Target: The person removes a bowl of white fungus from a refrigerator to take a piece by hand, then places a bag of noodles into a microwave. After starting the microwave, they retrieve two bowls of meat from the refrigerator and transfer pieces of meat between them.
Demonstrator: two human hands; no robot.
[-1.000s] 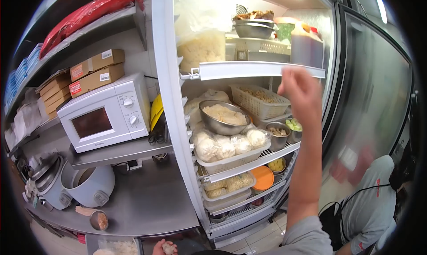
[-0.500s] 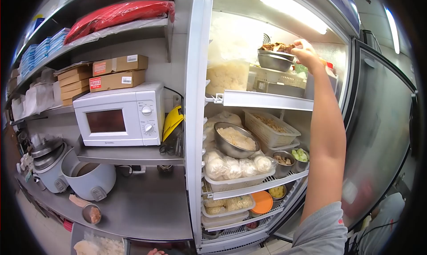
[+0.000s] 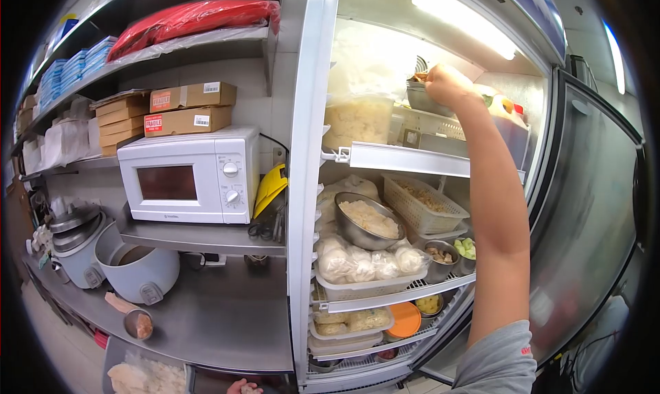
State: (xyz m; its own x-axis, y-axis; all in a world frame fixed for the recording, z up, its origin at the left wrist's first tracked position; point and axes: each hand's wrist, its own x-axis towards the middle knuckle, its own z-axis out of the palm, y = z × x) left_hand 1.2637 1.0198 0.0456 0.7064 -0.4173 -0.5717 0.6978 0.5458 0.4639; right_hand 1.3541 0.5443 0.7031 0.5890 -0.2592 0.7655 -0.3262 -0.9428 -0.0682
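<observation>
My right hand (image 3: 448,86) reaches into the upper shelf of the open fridge, its fingers curled at the metal bowl (image 3: 426,100) of brown food; what the fingers hold is hidden. At the bottom edge, my left hand (image 3: 242,387) is partly in view with its fingers curled around something pale that I cannot make out. Below the upper shelf, a metal bowl of pale food (image 3: 370,219) rests on bagged white items (image 3: 371,263) in a tray. A white basket (image 3: 426,205) stands behind it.
The fridge door (image 3: 584,208) is swung open at the right. Left are a white microwave (image 3: 185,177), a rice cooker (image 3: 137,267), a small metal cup (image 3: 139,324) on the steel counter (image 3: 227,311), and a container of pale food (image 3: 148,377) below.
My right hand has moved left across the top bowl and now covers more of its food. My left hand shows more at the bottom edge. The view has shifted slightly.
</observation>
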